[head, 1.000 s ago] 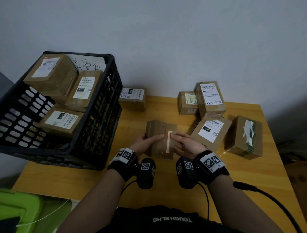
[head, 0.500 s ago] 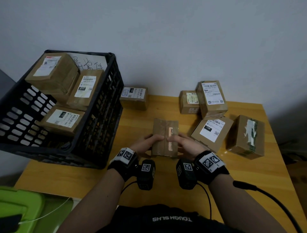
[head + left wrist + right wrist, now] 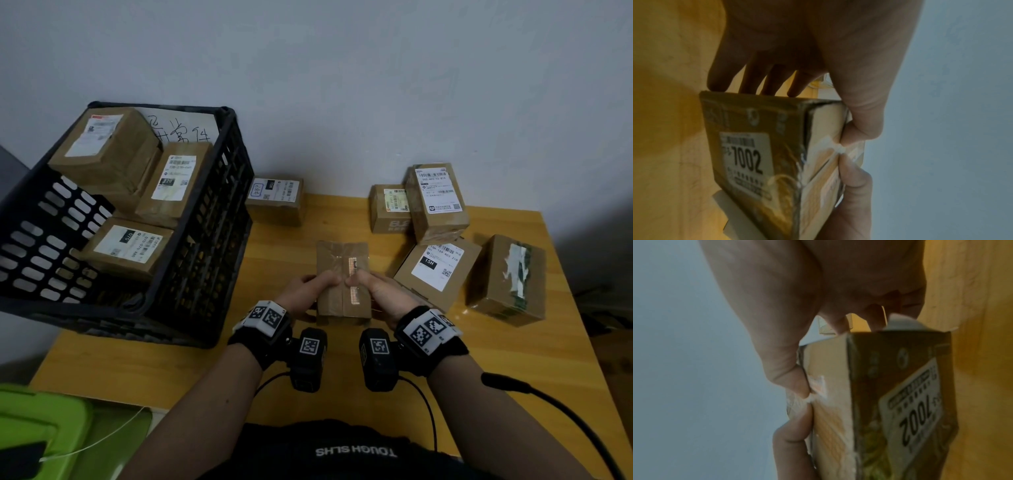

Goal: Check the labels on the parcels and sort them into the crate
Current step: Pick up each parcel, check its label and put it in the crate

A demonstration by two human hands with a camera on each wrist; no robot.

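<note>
A small brown cardboard parcel (image 3: 342,263) sits between both hands above the middle of the wooden table (image 3: 513,370), its taped seam facing up. My left hand (image 3: 310,291) grips its left side, thumb on top, fingers underneath. My right hand (image 3: 375,291) grips the right side the same way. Both wrist views show a white label reading 7002 (image 3: 747,160) (image 3: 914,417) on the parcel's (image 3: 756,129) (image 3: 869,386) near end face. The black plastic crate (image 3: 205,246) stands at the left, tilted, with three labelled parcels (image 3: 126,246) inside.
Five more parcels lie on the table: one (image 3: 275,200) beside the crate at the back, two (image 3: 436,202) at the back right, one labelled 15H (image 3: 436,265) and one with torn tape (image 3: 510,279) at the right. A green bin (image 3: 41,428) sits beyond the near-left edge.
Both hands have turned the parcel so that its taped top now faces straight up and squared it toward me; it has come slightly nearer. Nothing else moved.
</note>
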